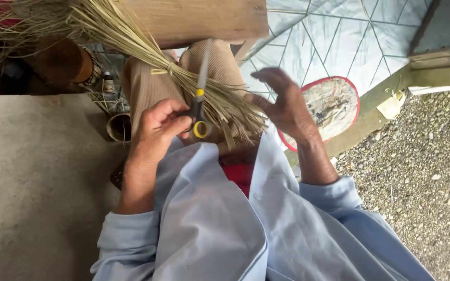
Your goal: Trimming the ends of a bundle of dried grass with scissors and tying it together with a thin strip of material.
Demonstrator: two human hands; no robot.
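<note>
Looking down from head cam: light blue shirt (209,229) nearest, sleeves on both arms, red cloth (240,176) showing in the gap. Left hand (157,130) fingers curled round the handles of the scissors (200,106), black grips w/ yellow ring, blades shut & pointing away, lying over the bundle. Right hand (287,106) fingers spread & loose, gripping nothing, just beside the cut ends of the straw bundle (204,99). Bundle rests across lap on tan trousers (147,88), tied w/ a strip approx mid-length, far end fanning out top left. Beyond: wooden plank (204,21) over the bundle, round mat w/ red rim (334,104) on tiled floor (334,36), gravel (417,171) to the right, concrete (32,177) to the left.
</note>
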